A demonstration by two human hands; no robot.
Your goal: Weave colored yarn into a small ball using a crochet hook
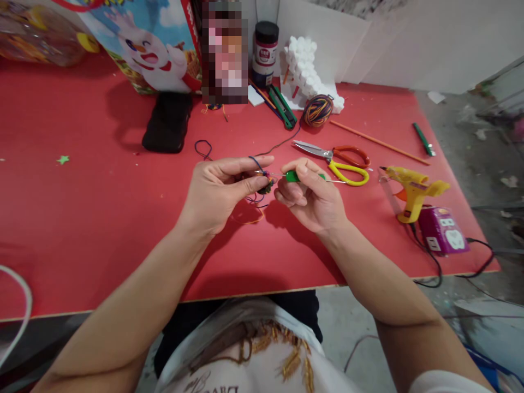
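Observation:
Between thumb and fingers, my left hand (pixel 221 188) pinches a small crocheted piece (pixel 266 184) of dark multicoloured yarn. A strand passes over its index finger, and loose yarn ends dangle below. My right hand (pixel 311 191) is closed around the green handle of a crochet hook (pixel 292 176), whose thin metal shaft points left and reaches the piece. Whether the hook tip is inside a stitch is too small to tell. From the piece, yarn runs up and right to a multicoloured yarn ball (pixel 318 111). Scissors (pixel 331 155) with red and yellow handles lie just beyond my right hand.
On the red table (pixel 102 234) are a black phone (pixel 167 121), a green utility knife (pixel 282 106), an orange stick (pixel 379 142), and a yellow glue gun (pixel 417 191) beside a purple box (pixel 444 232). A printed bag (pixel 143 43), dark-lidded jar (pixel 265 52) and white foam-like model (pixel 305 68) stand behind.

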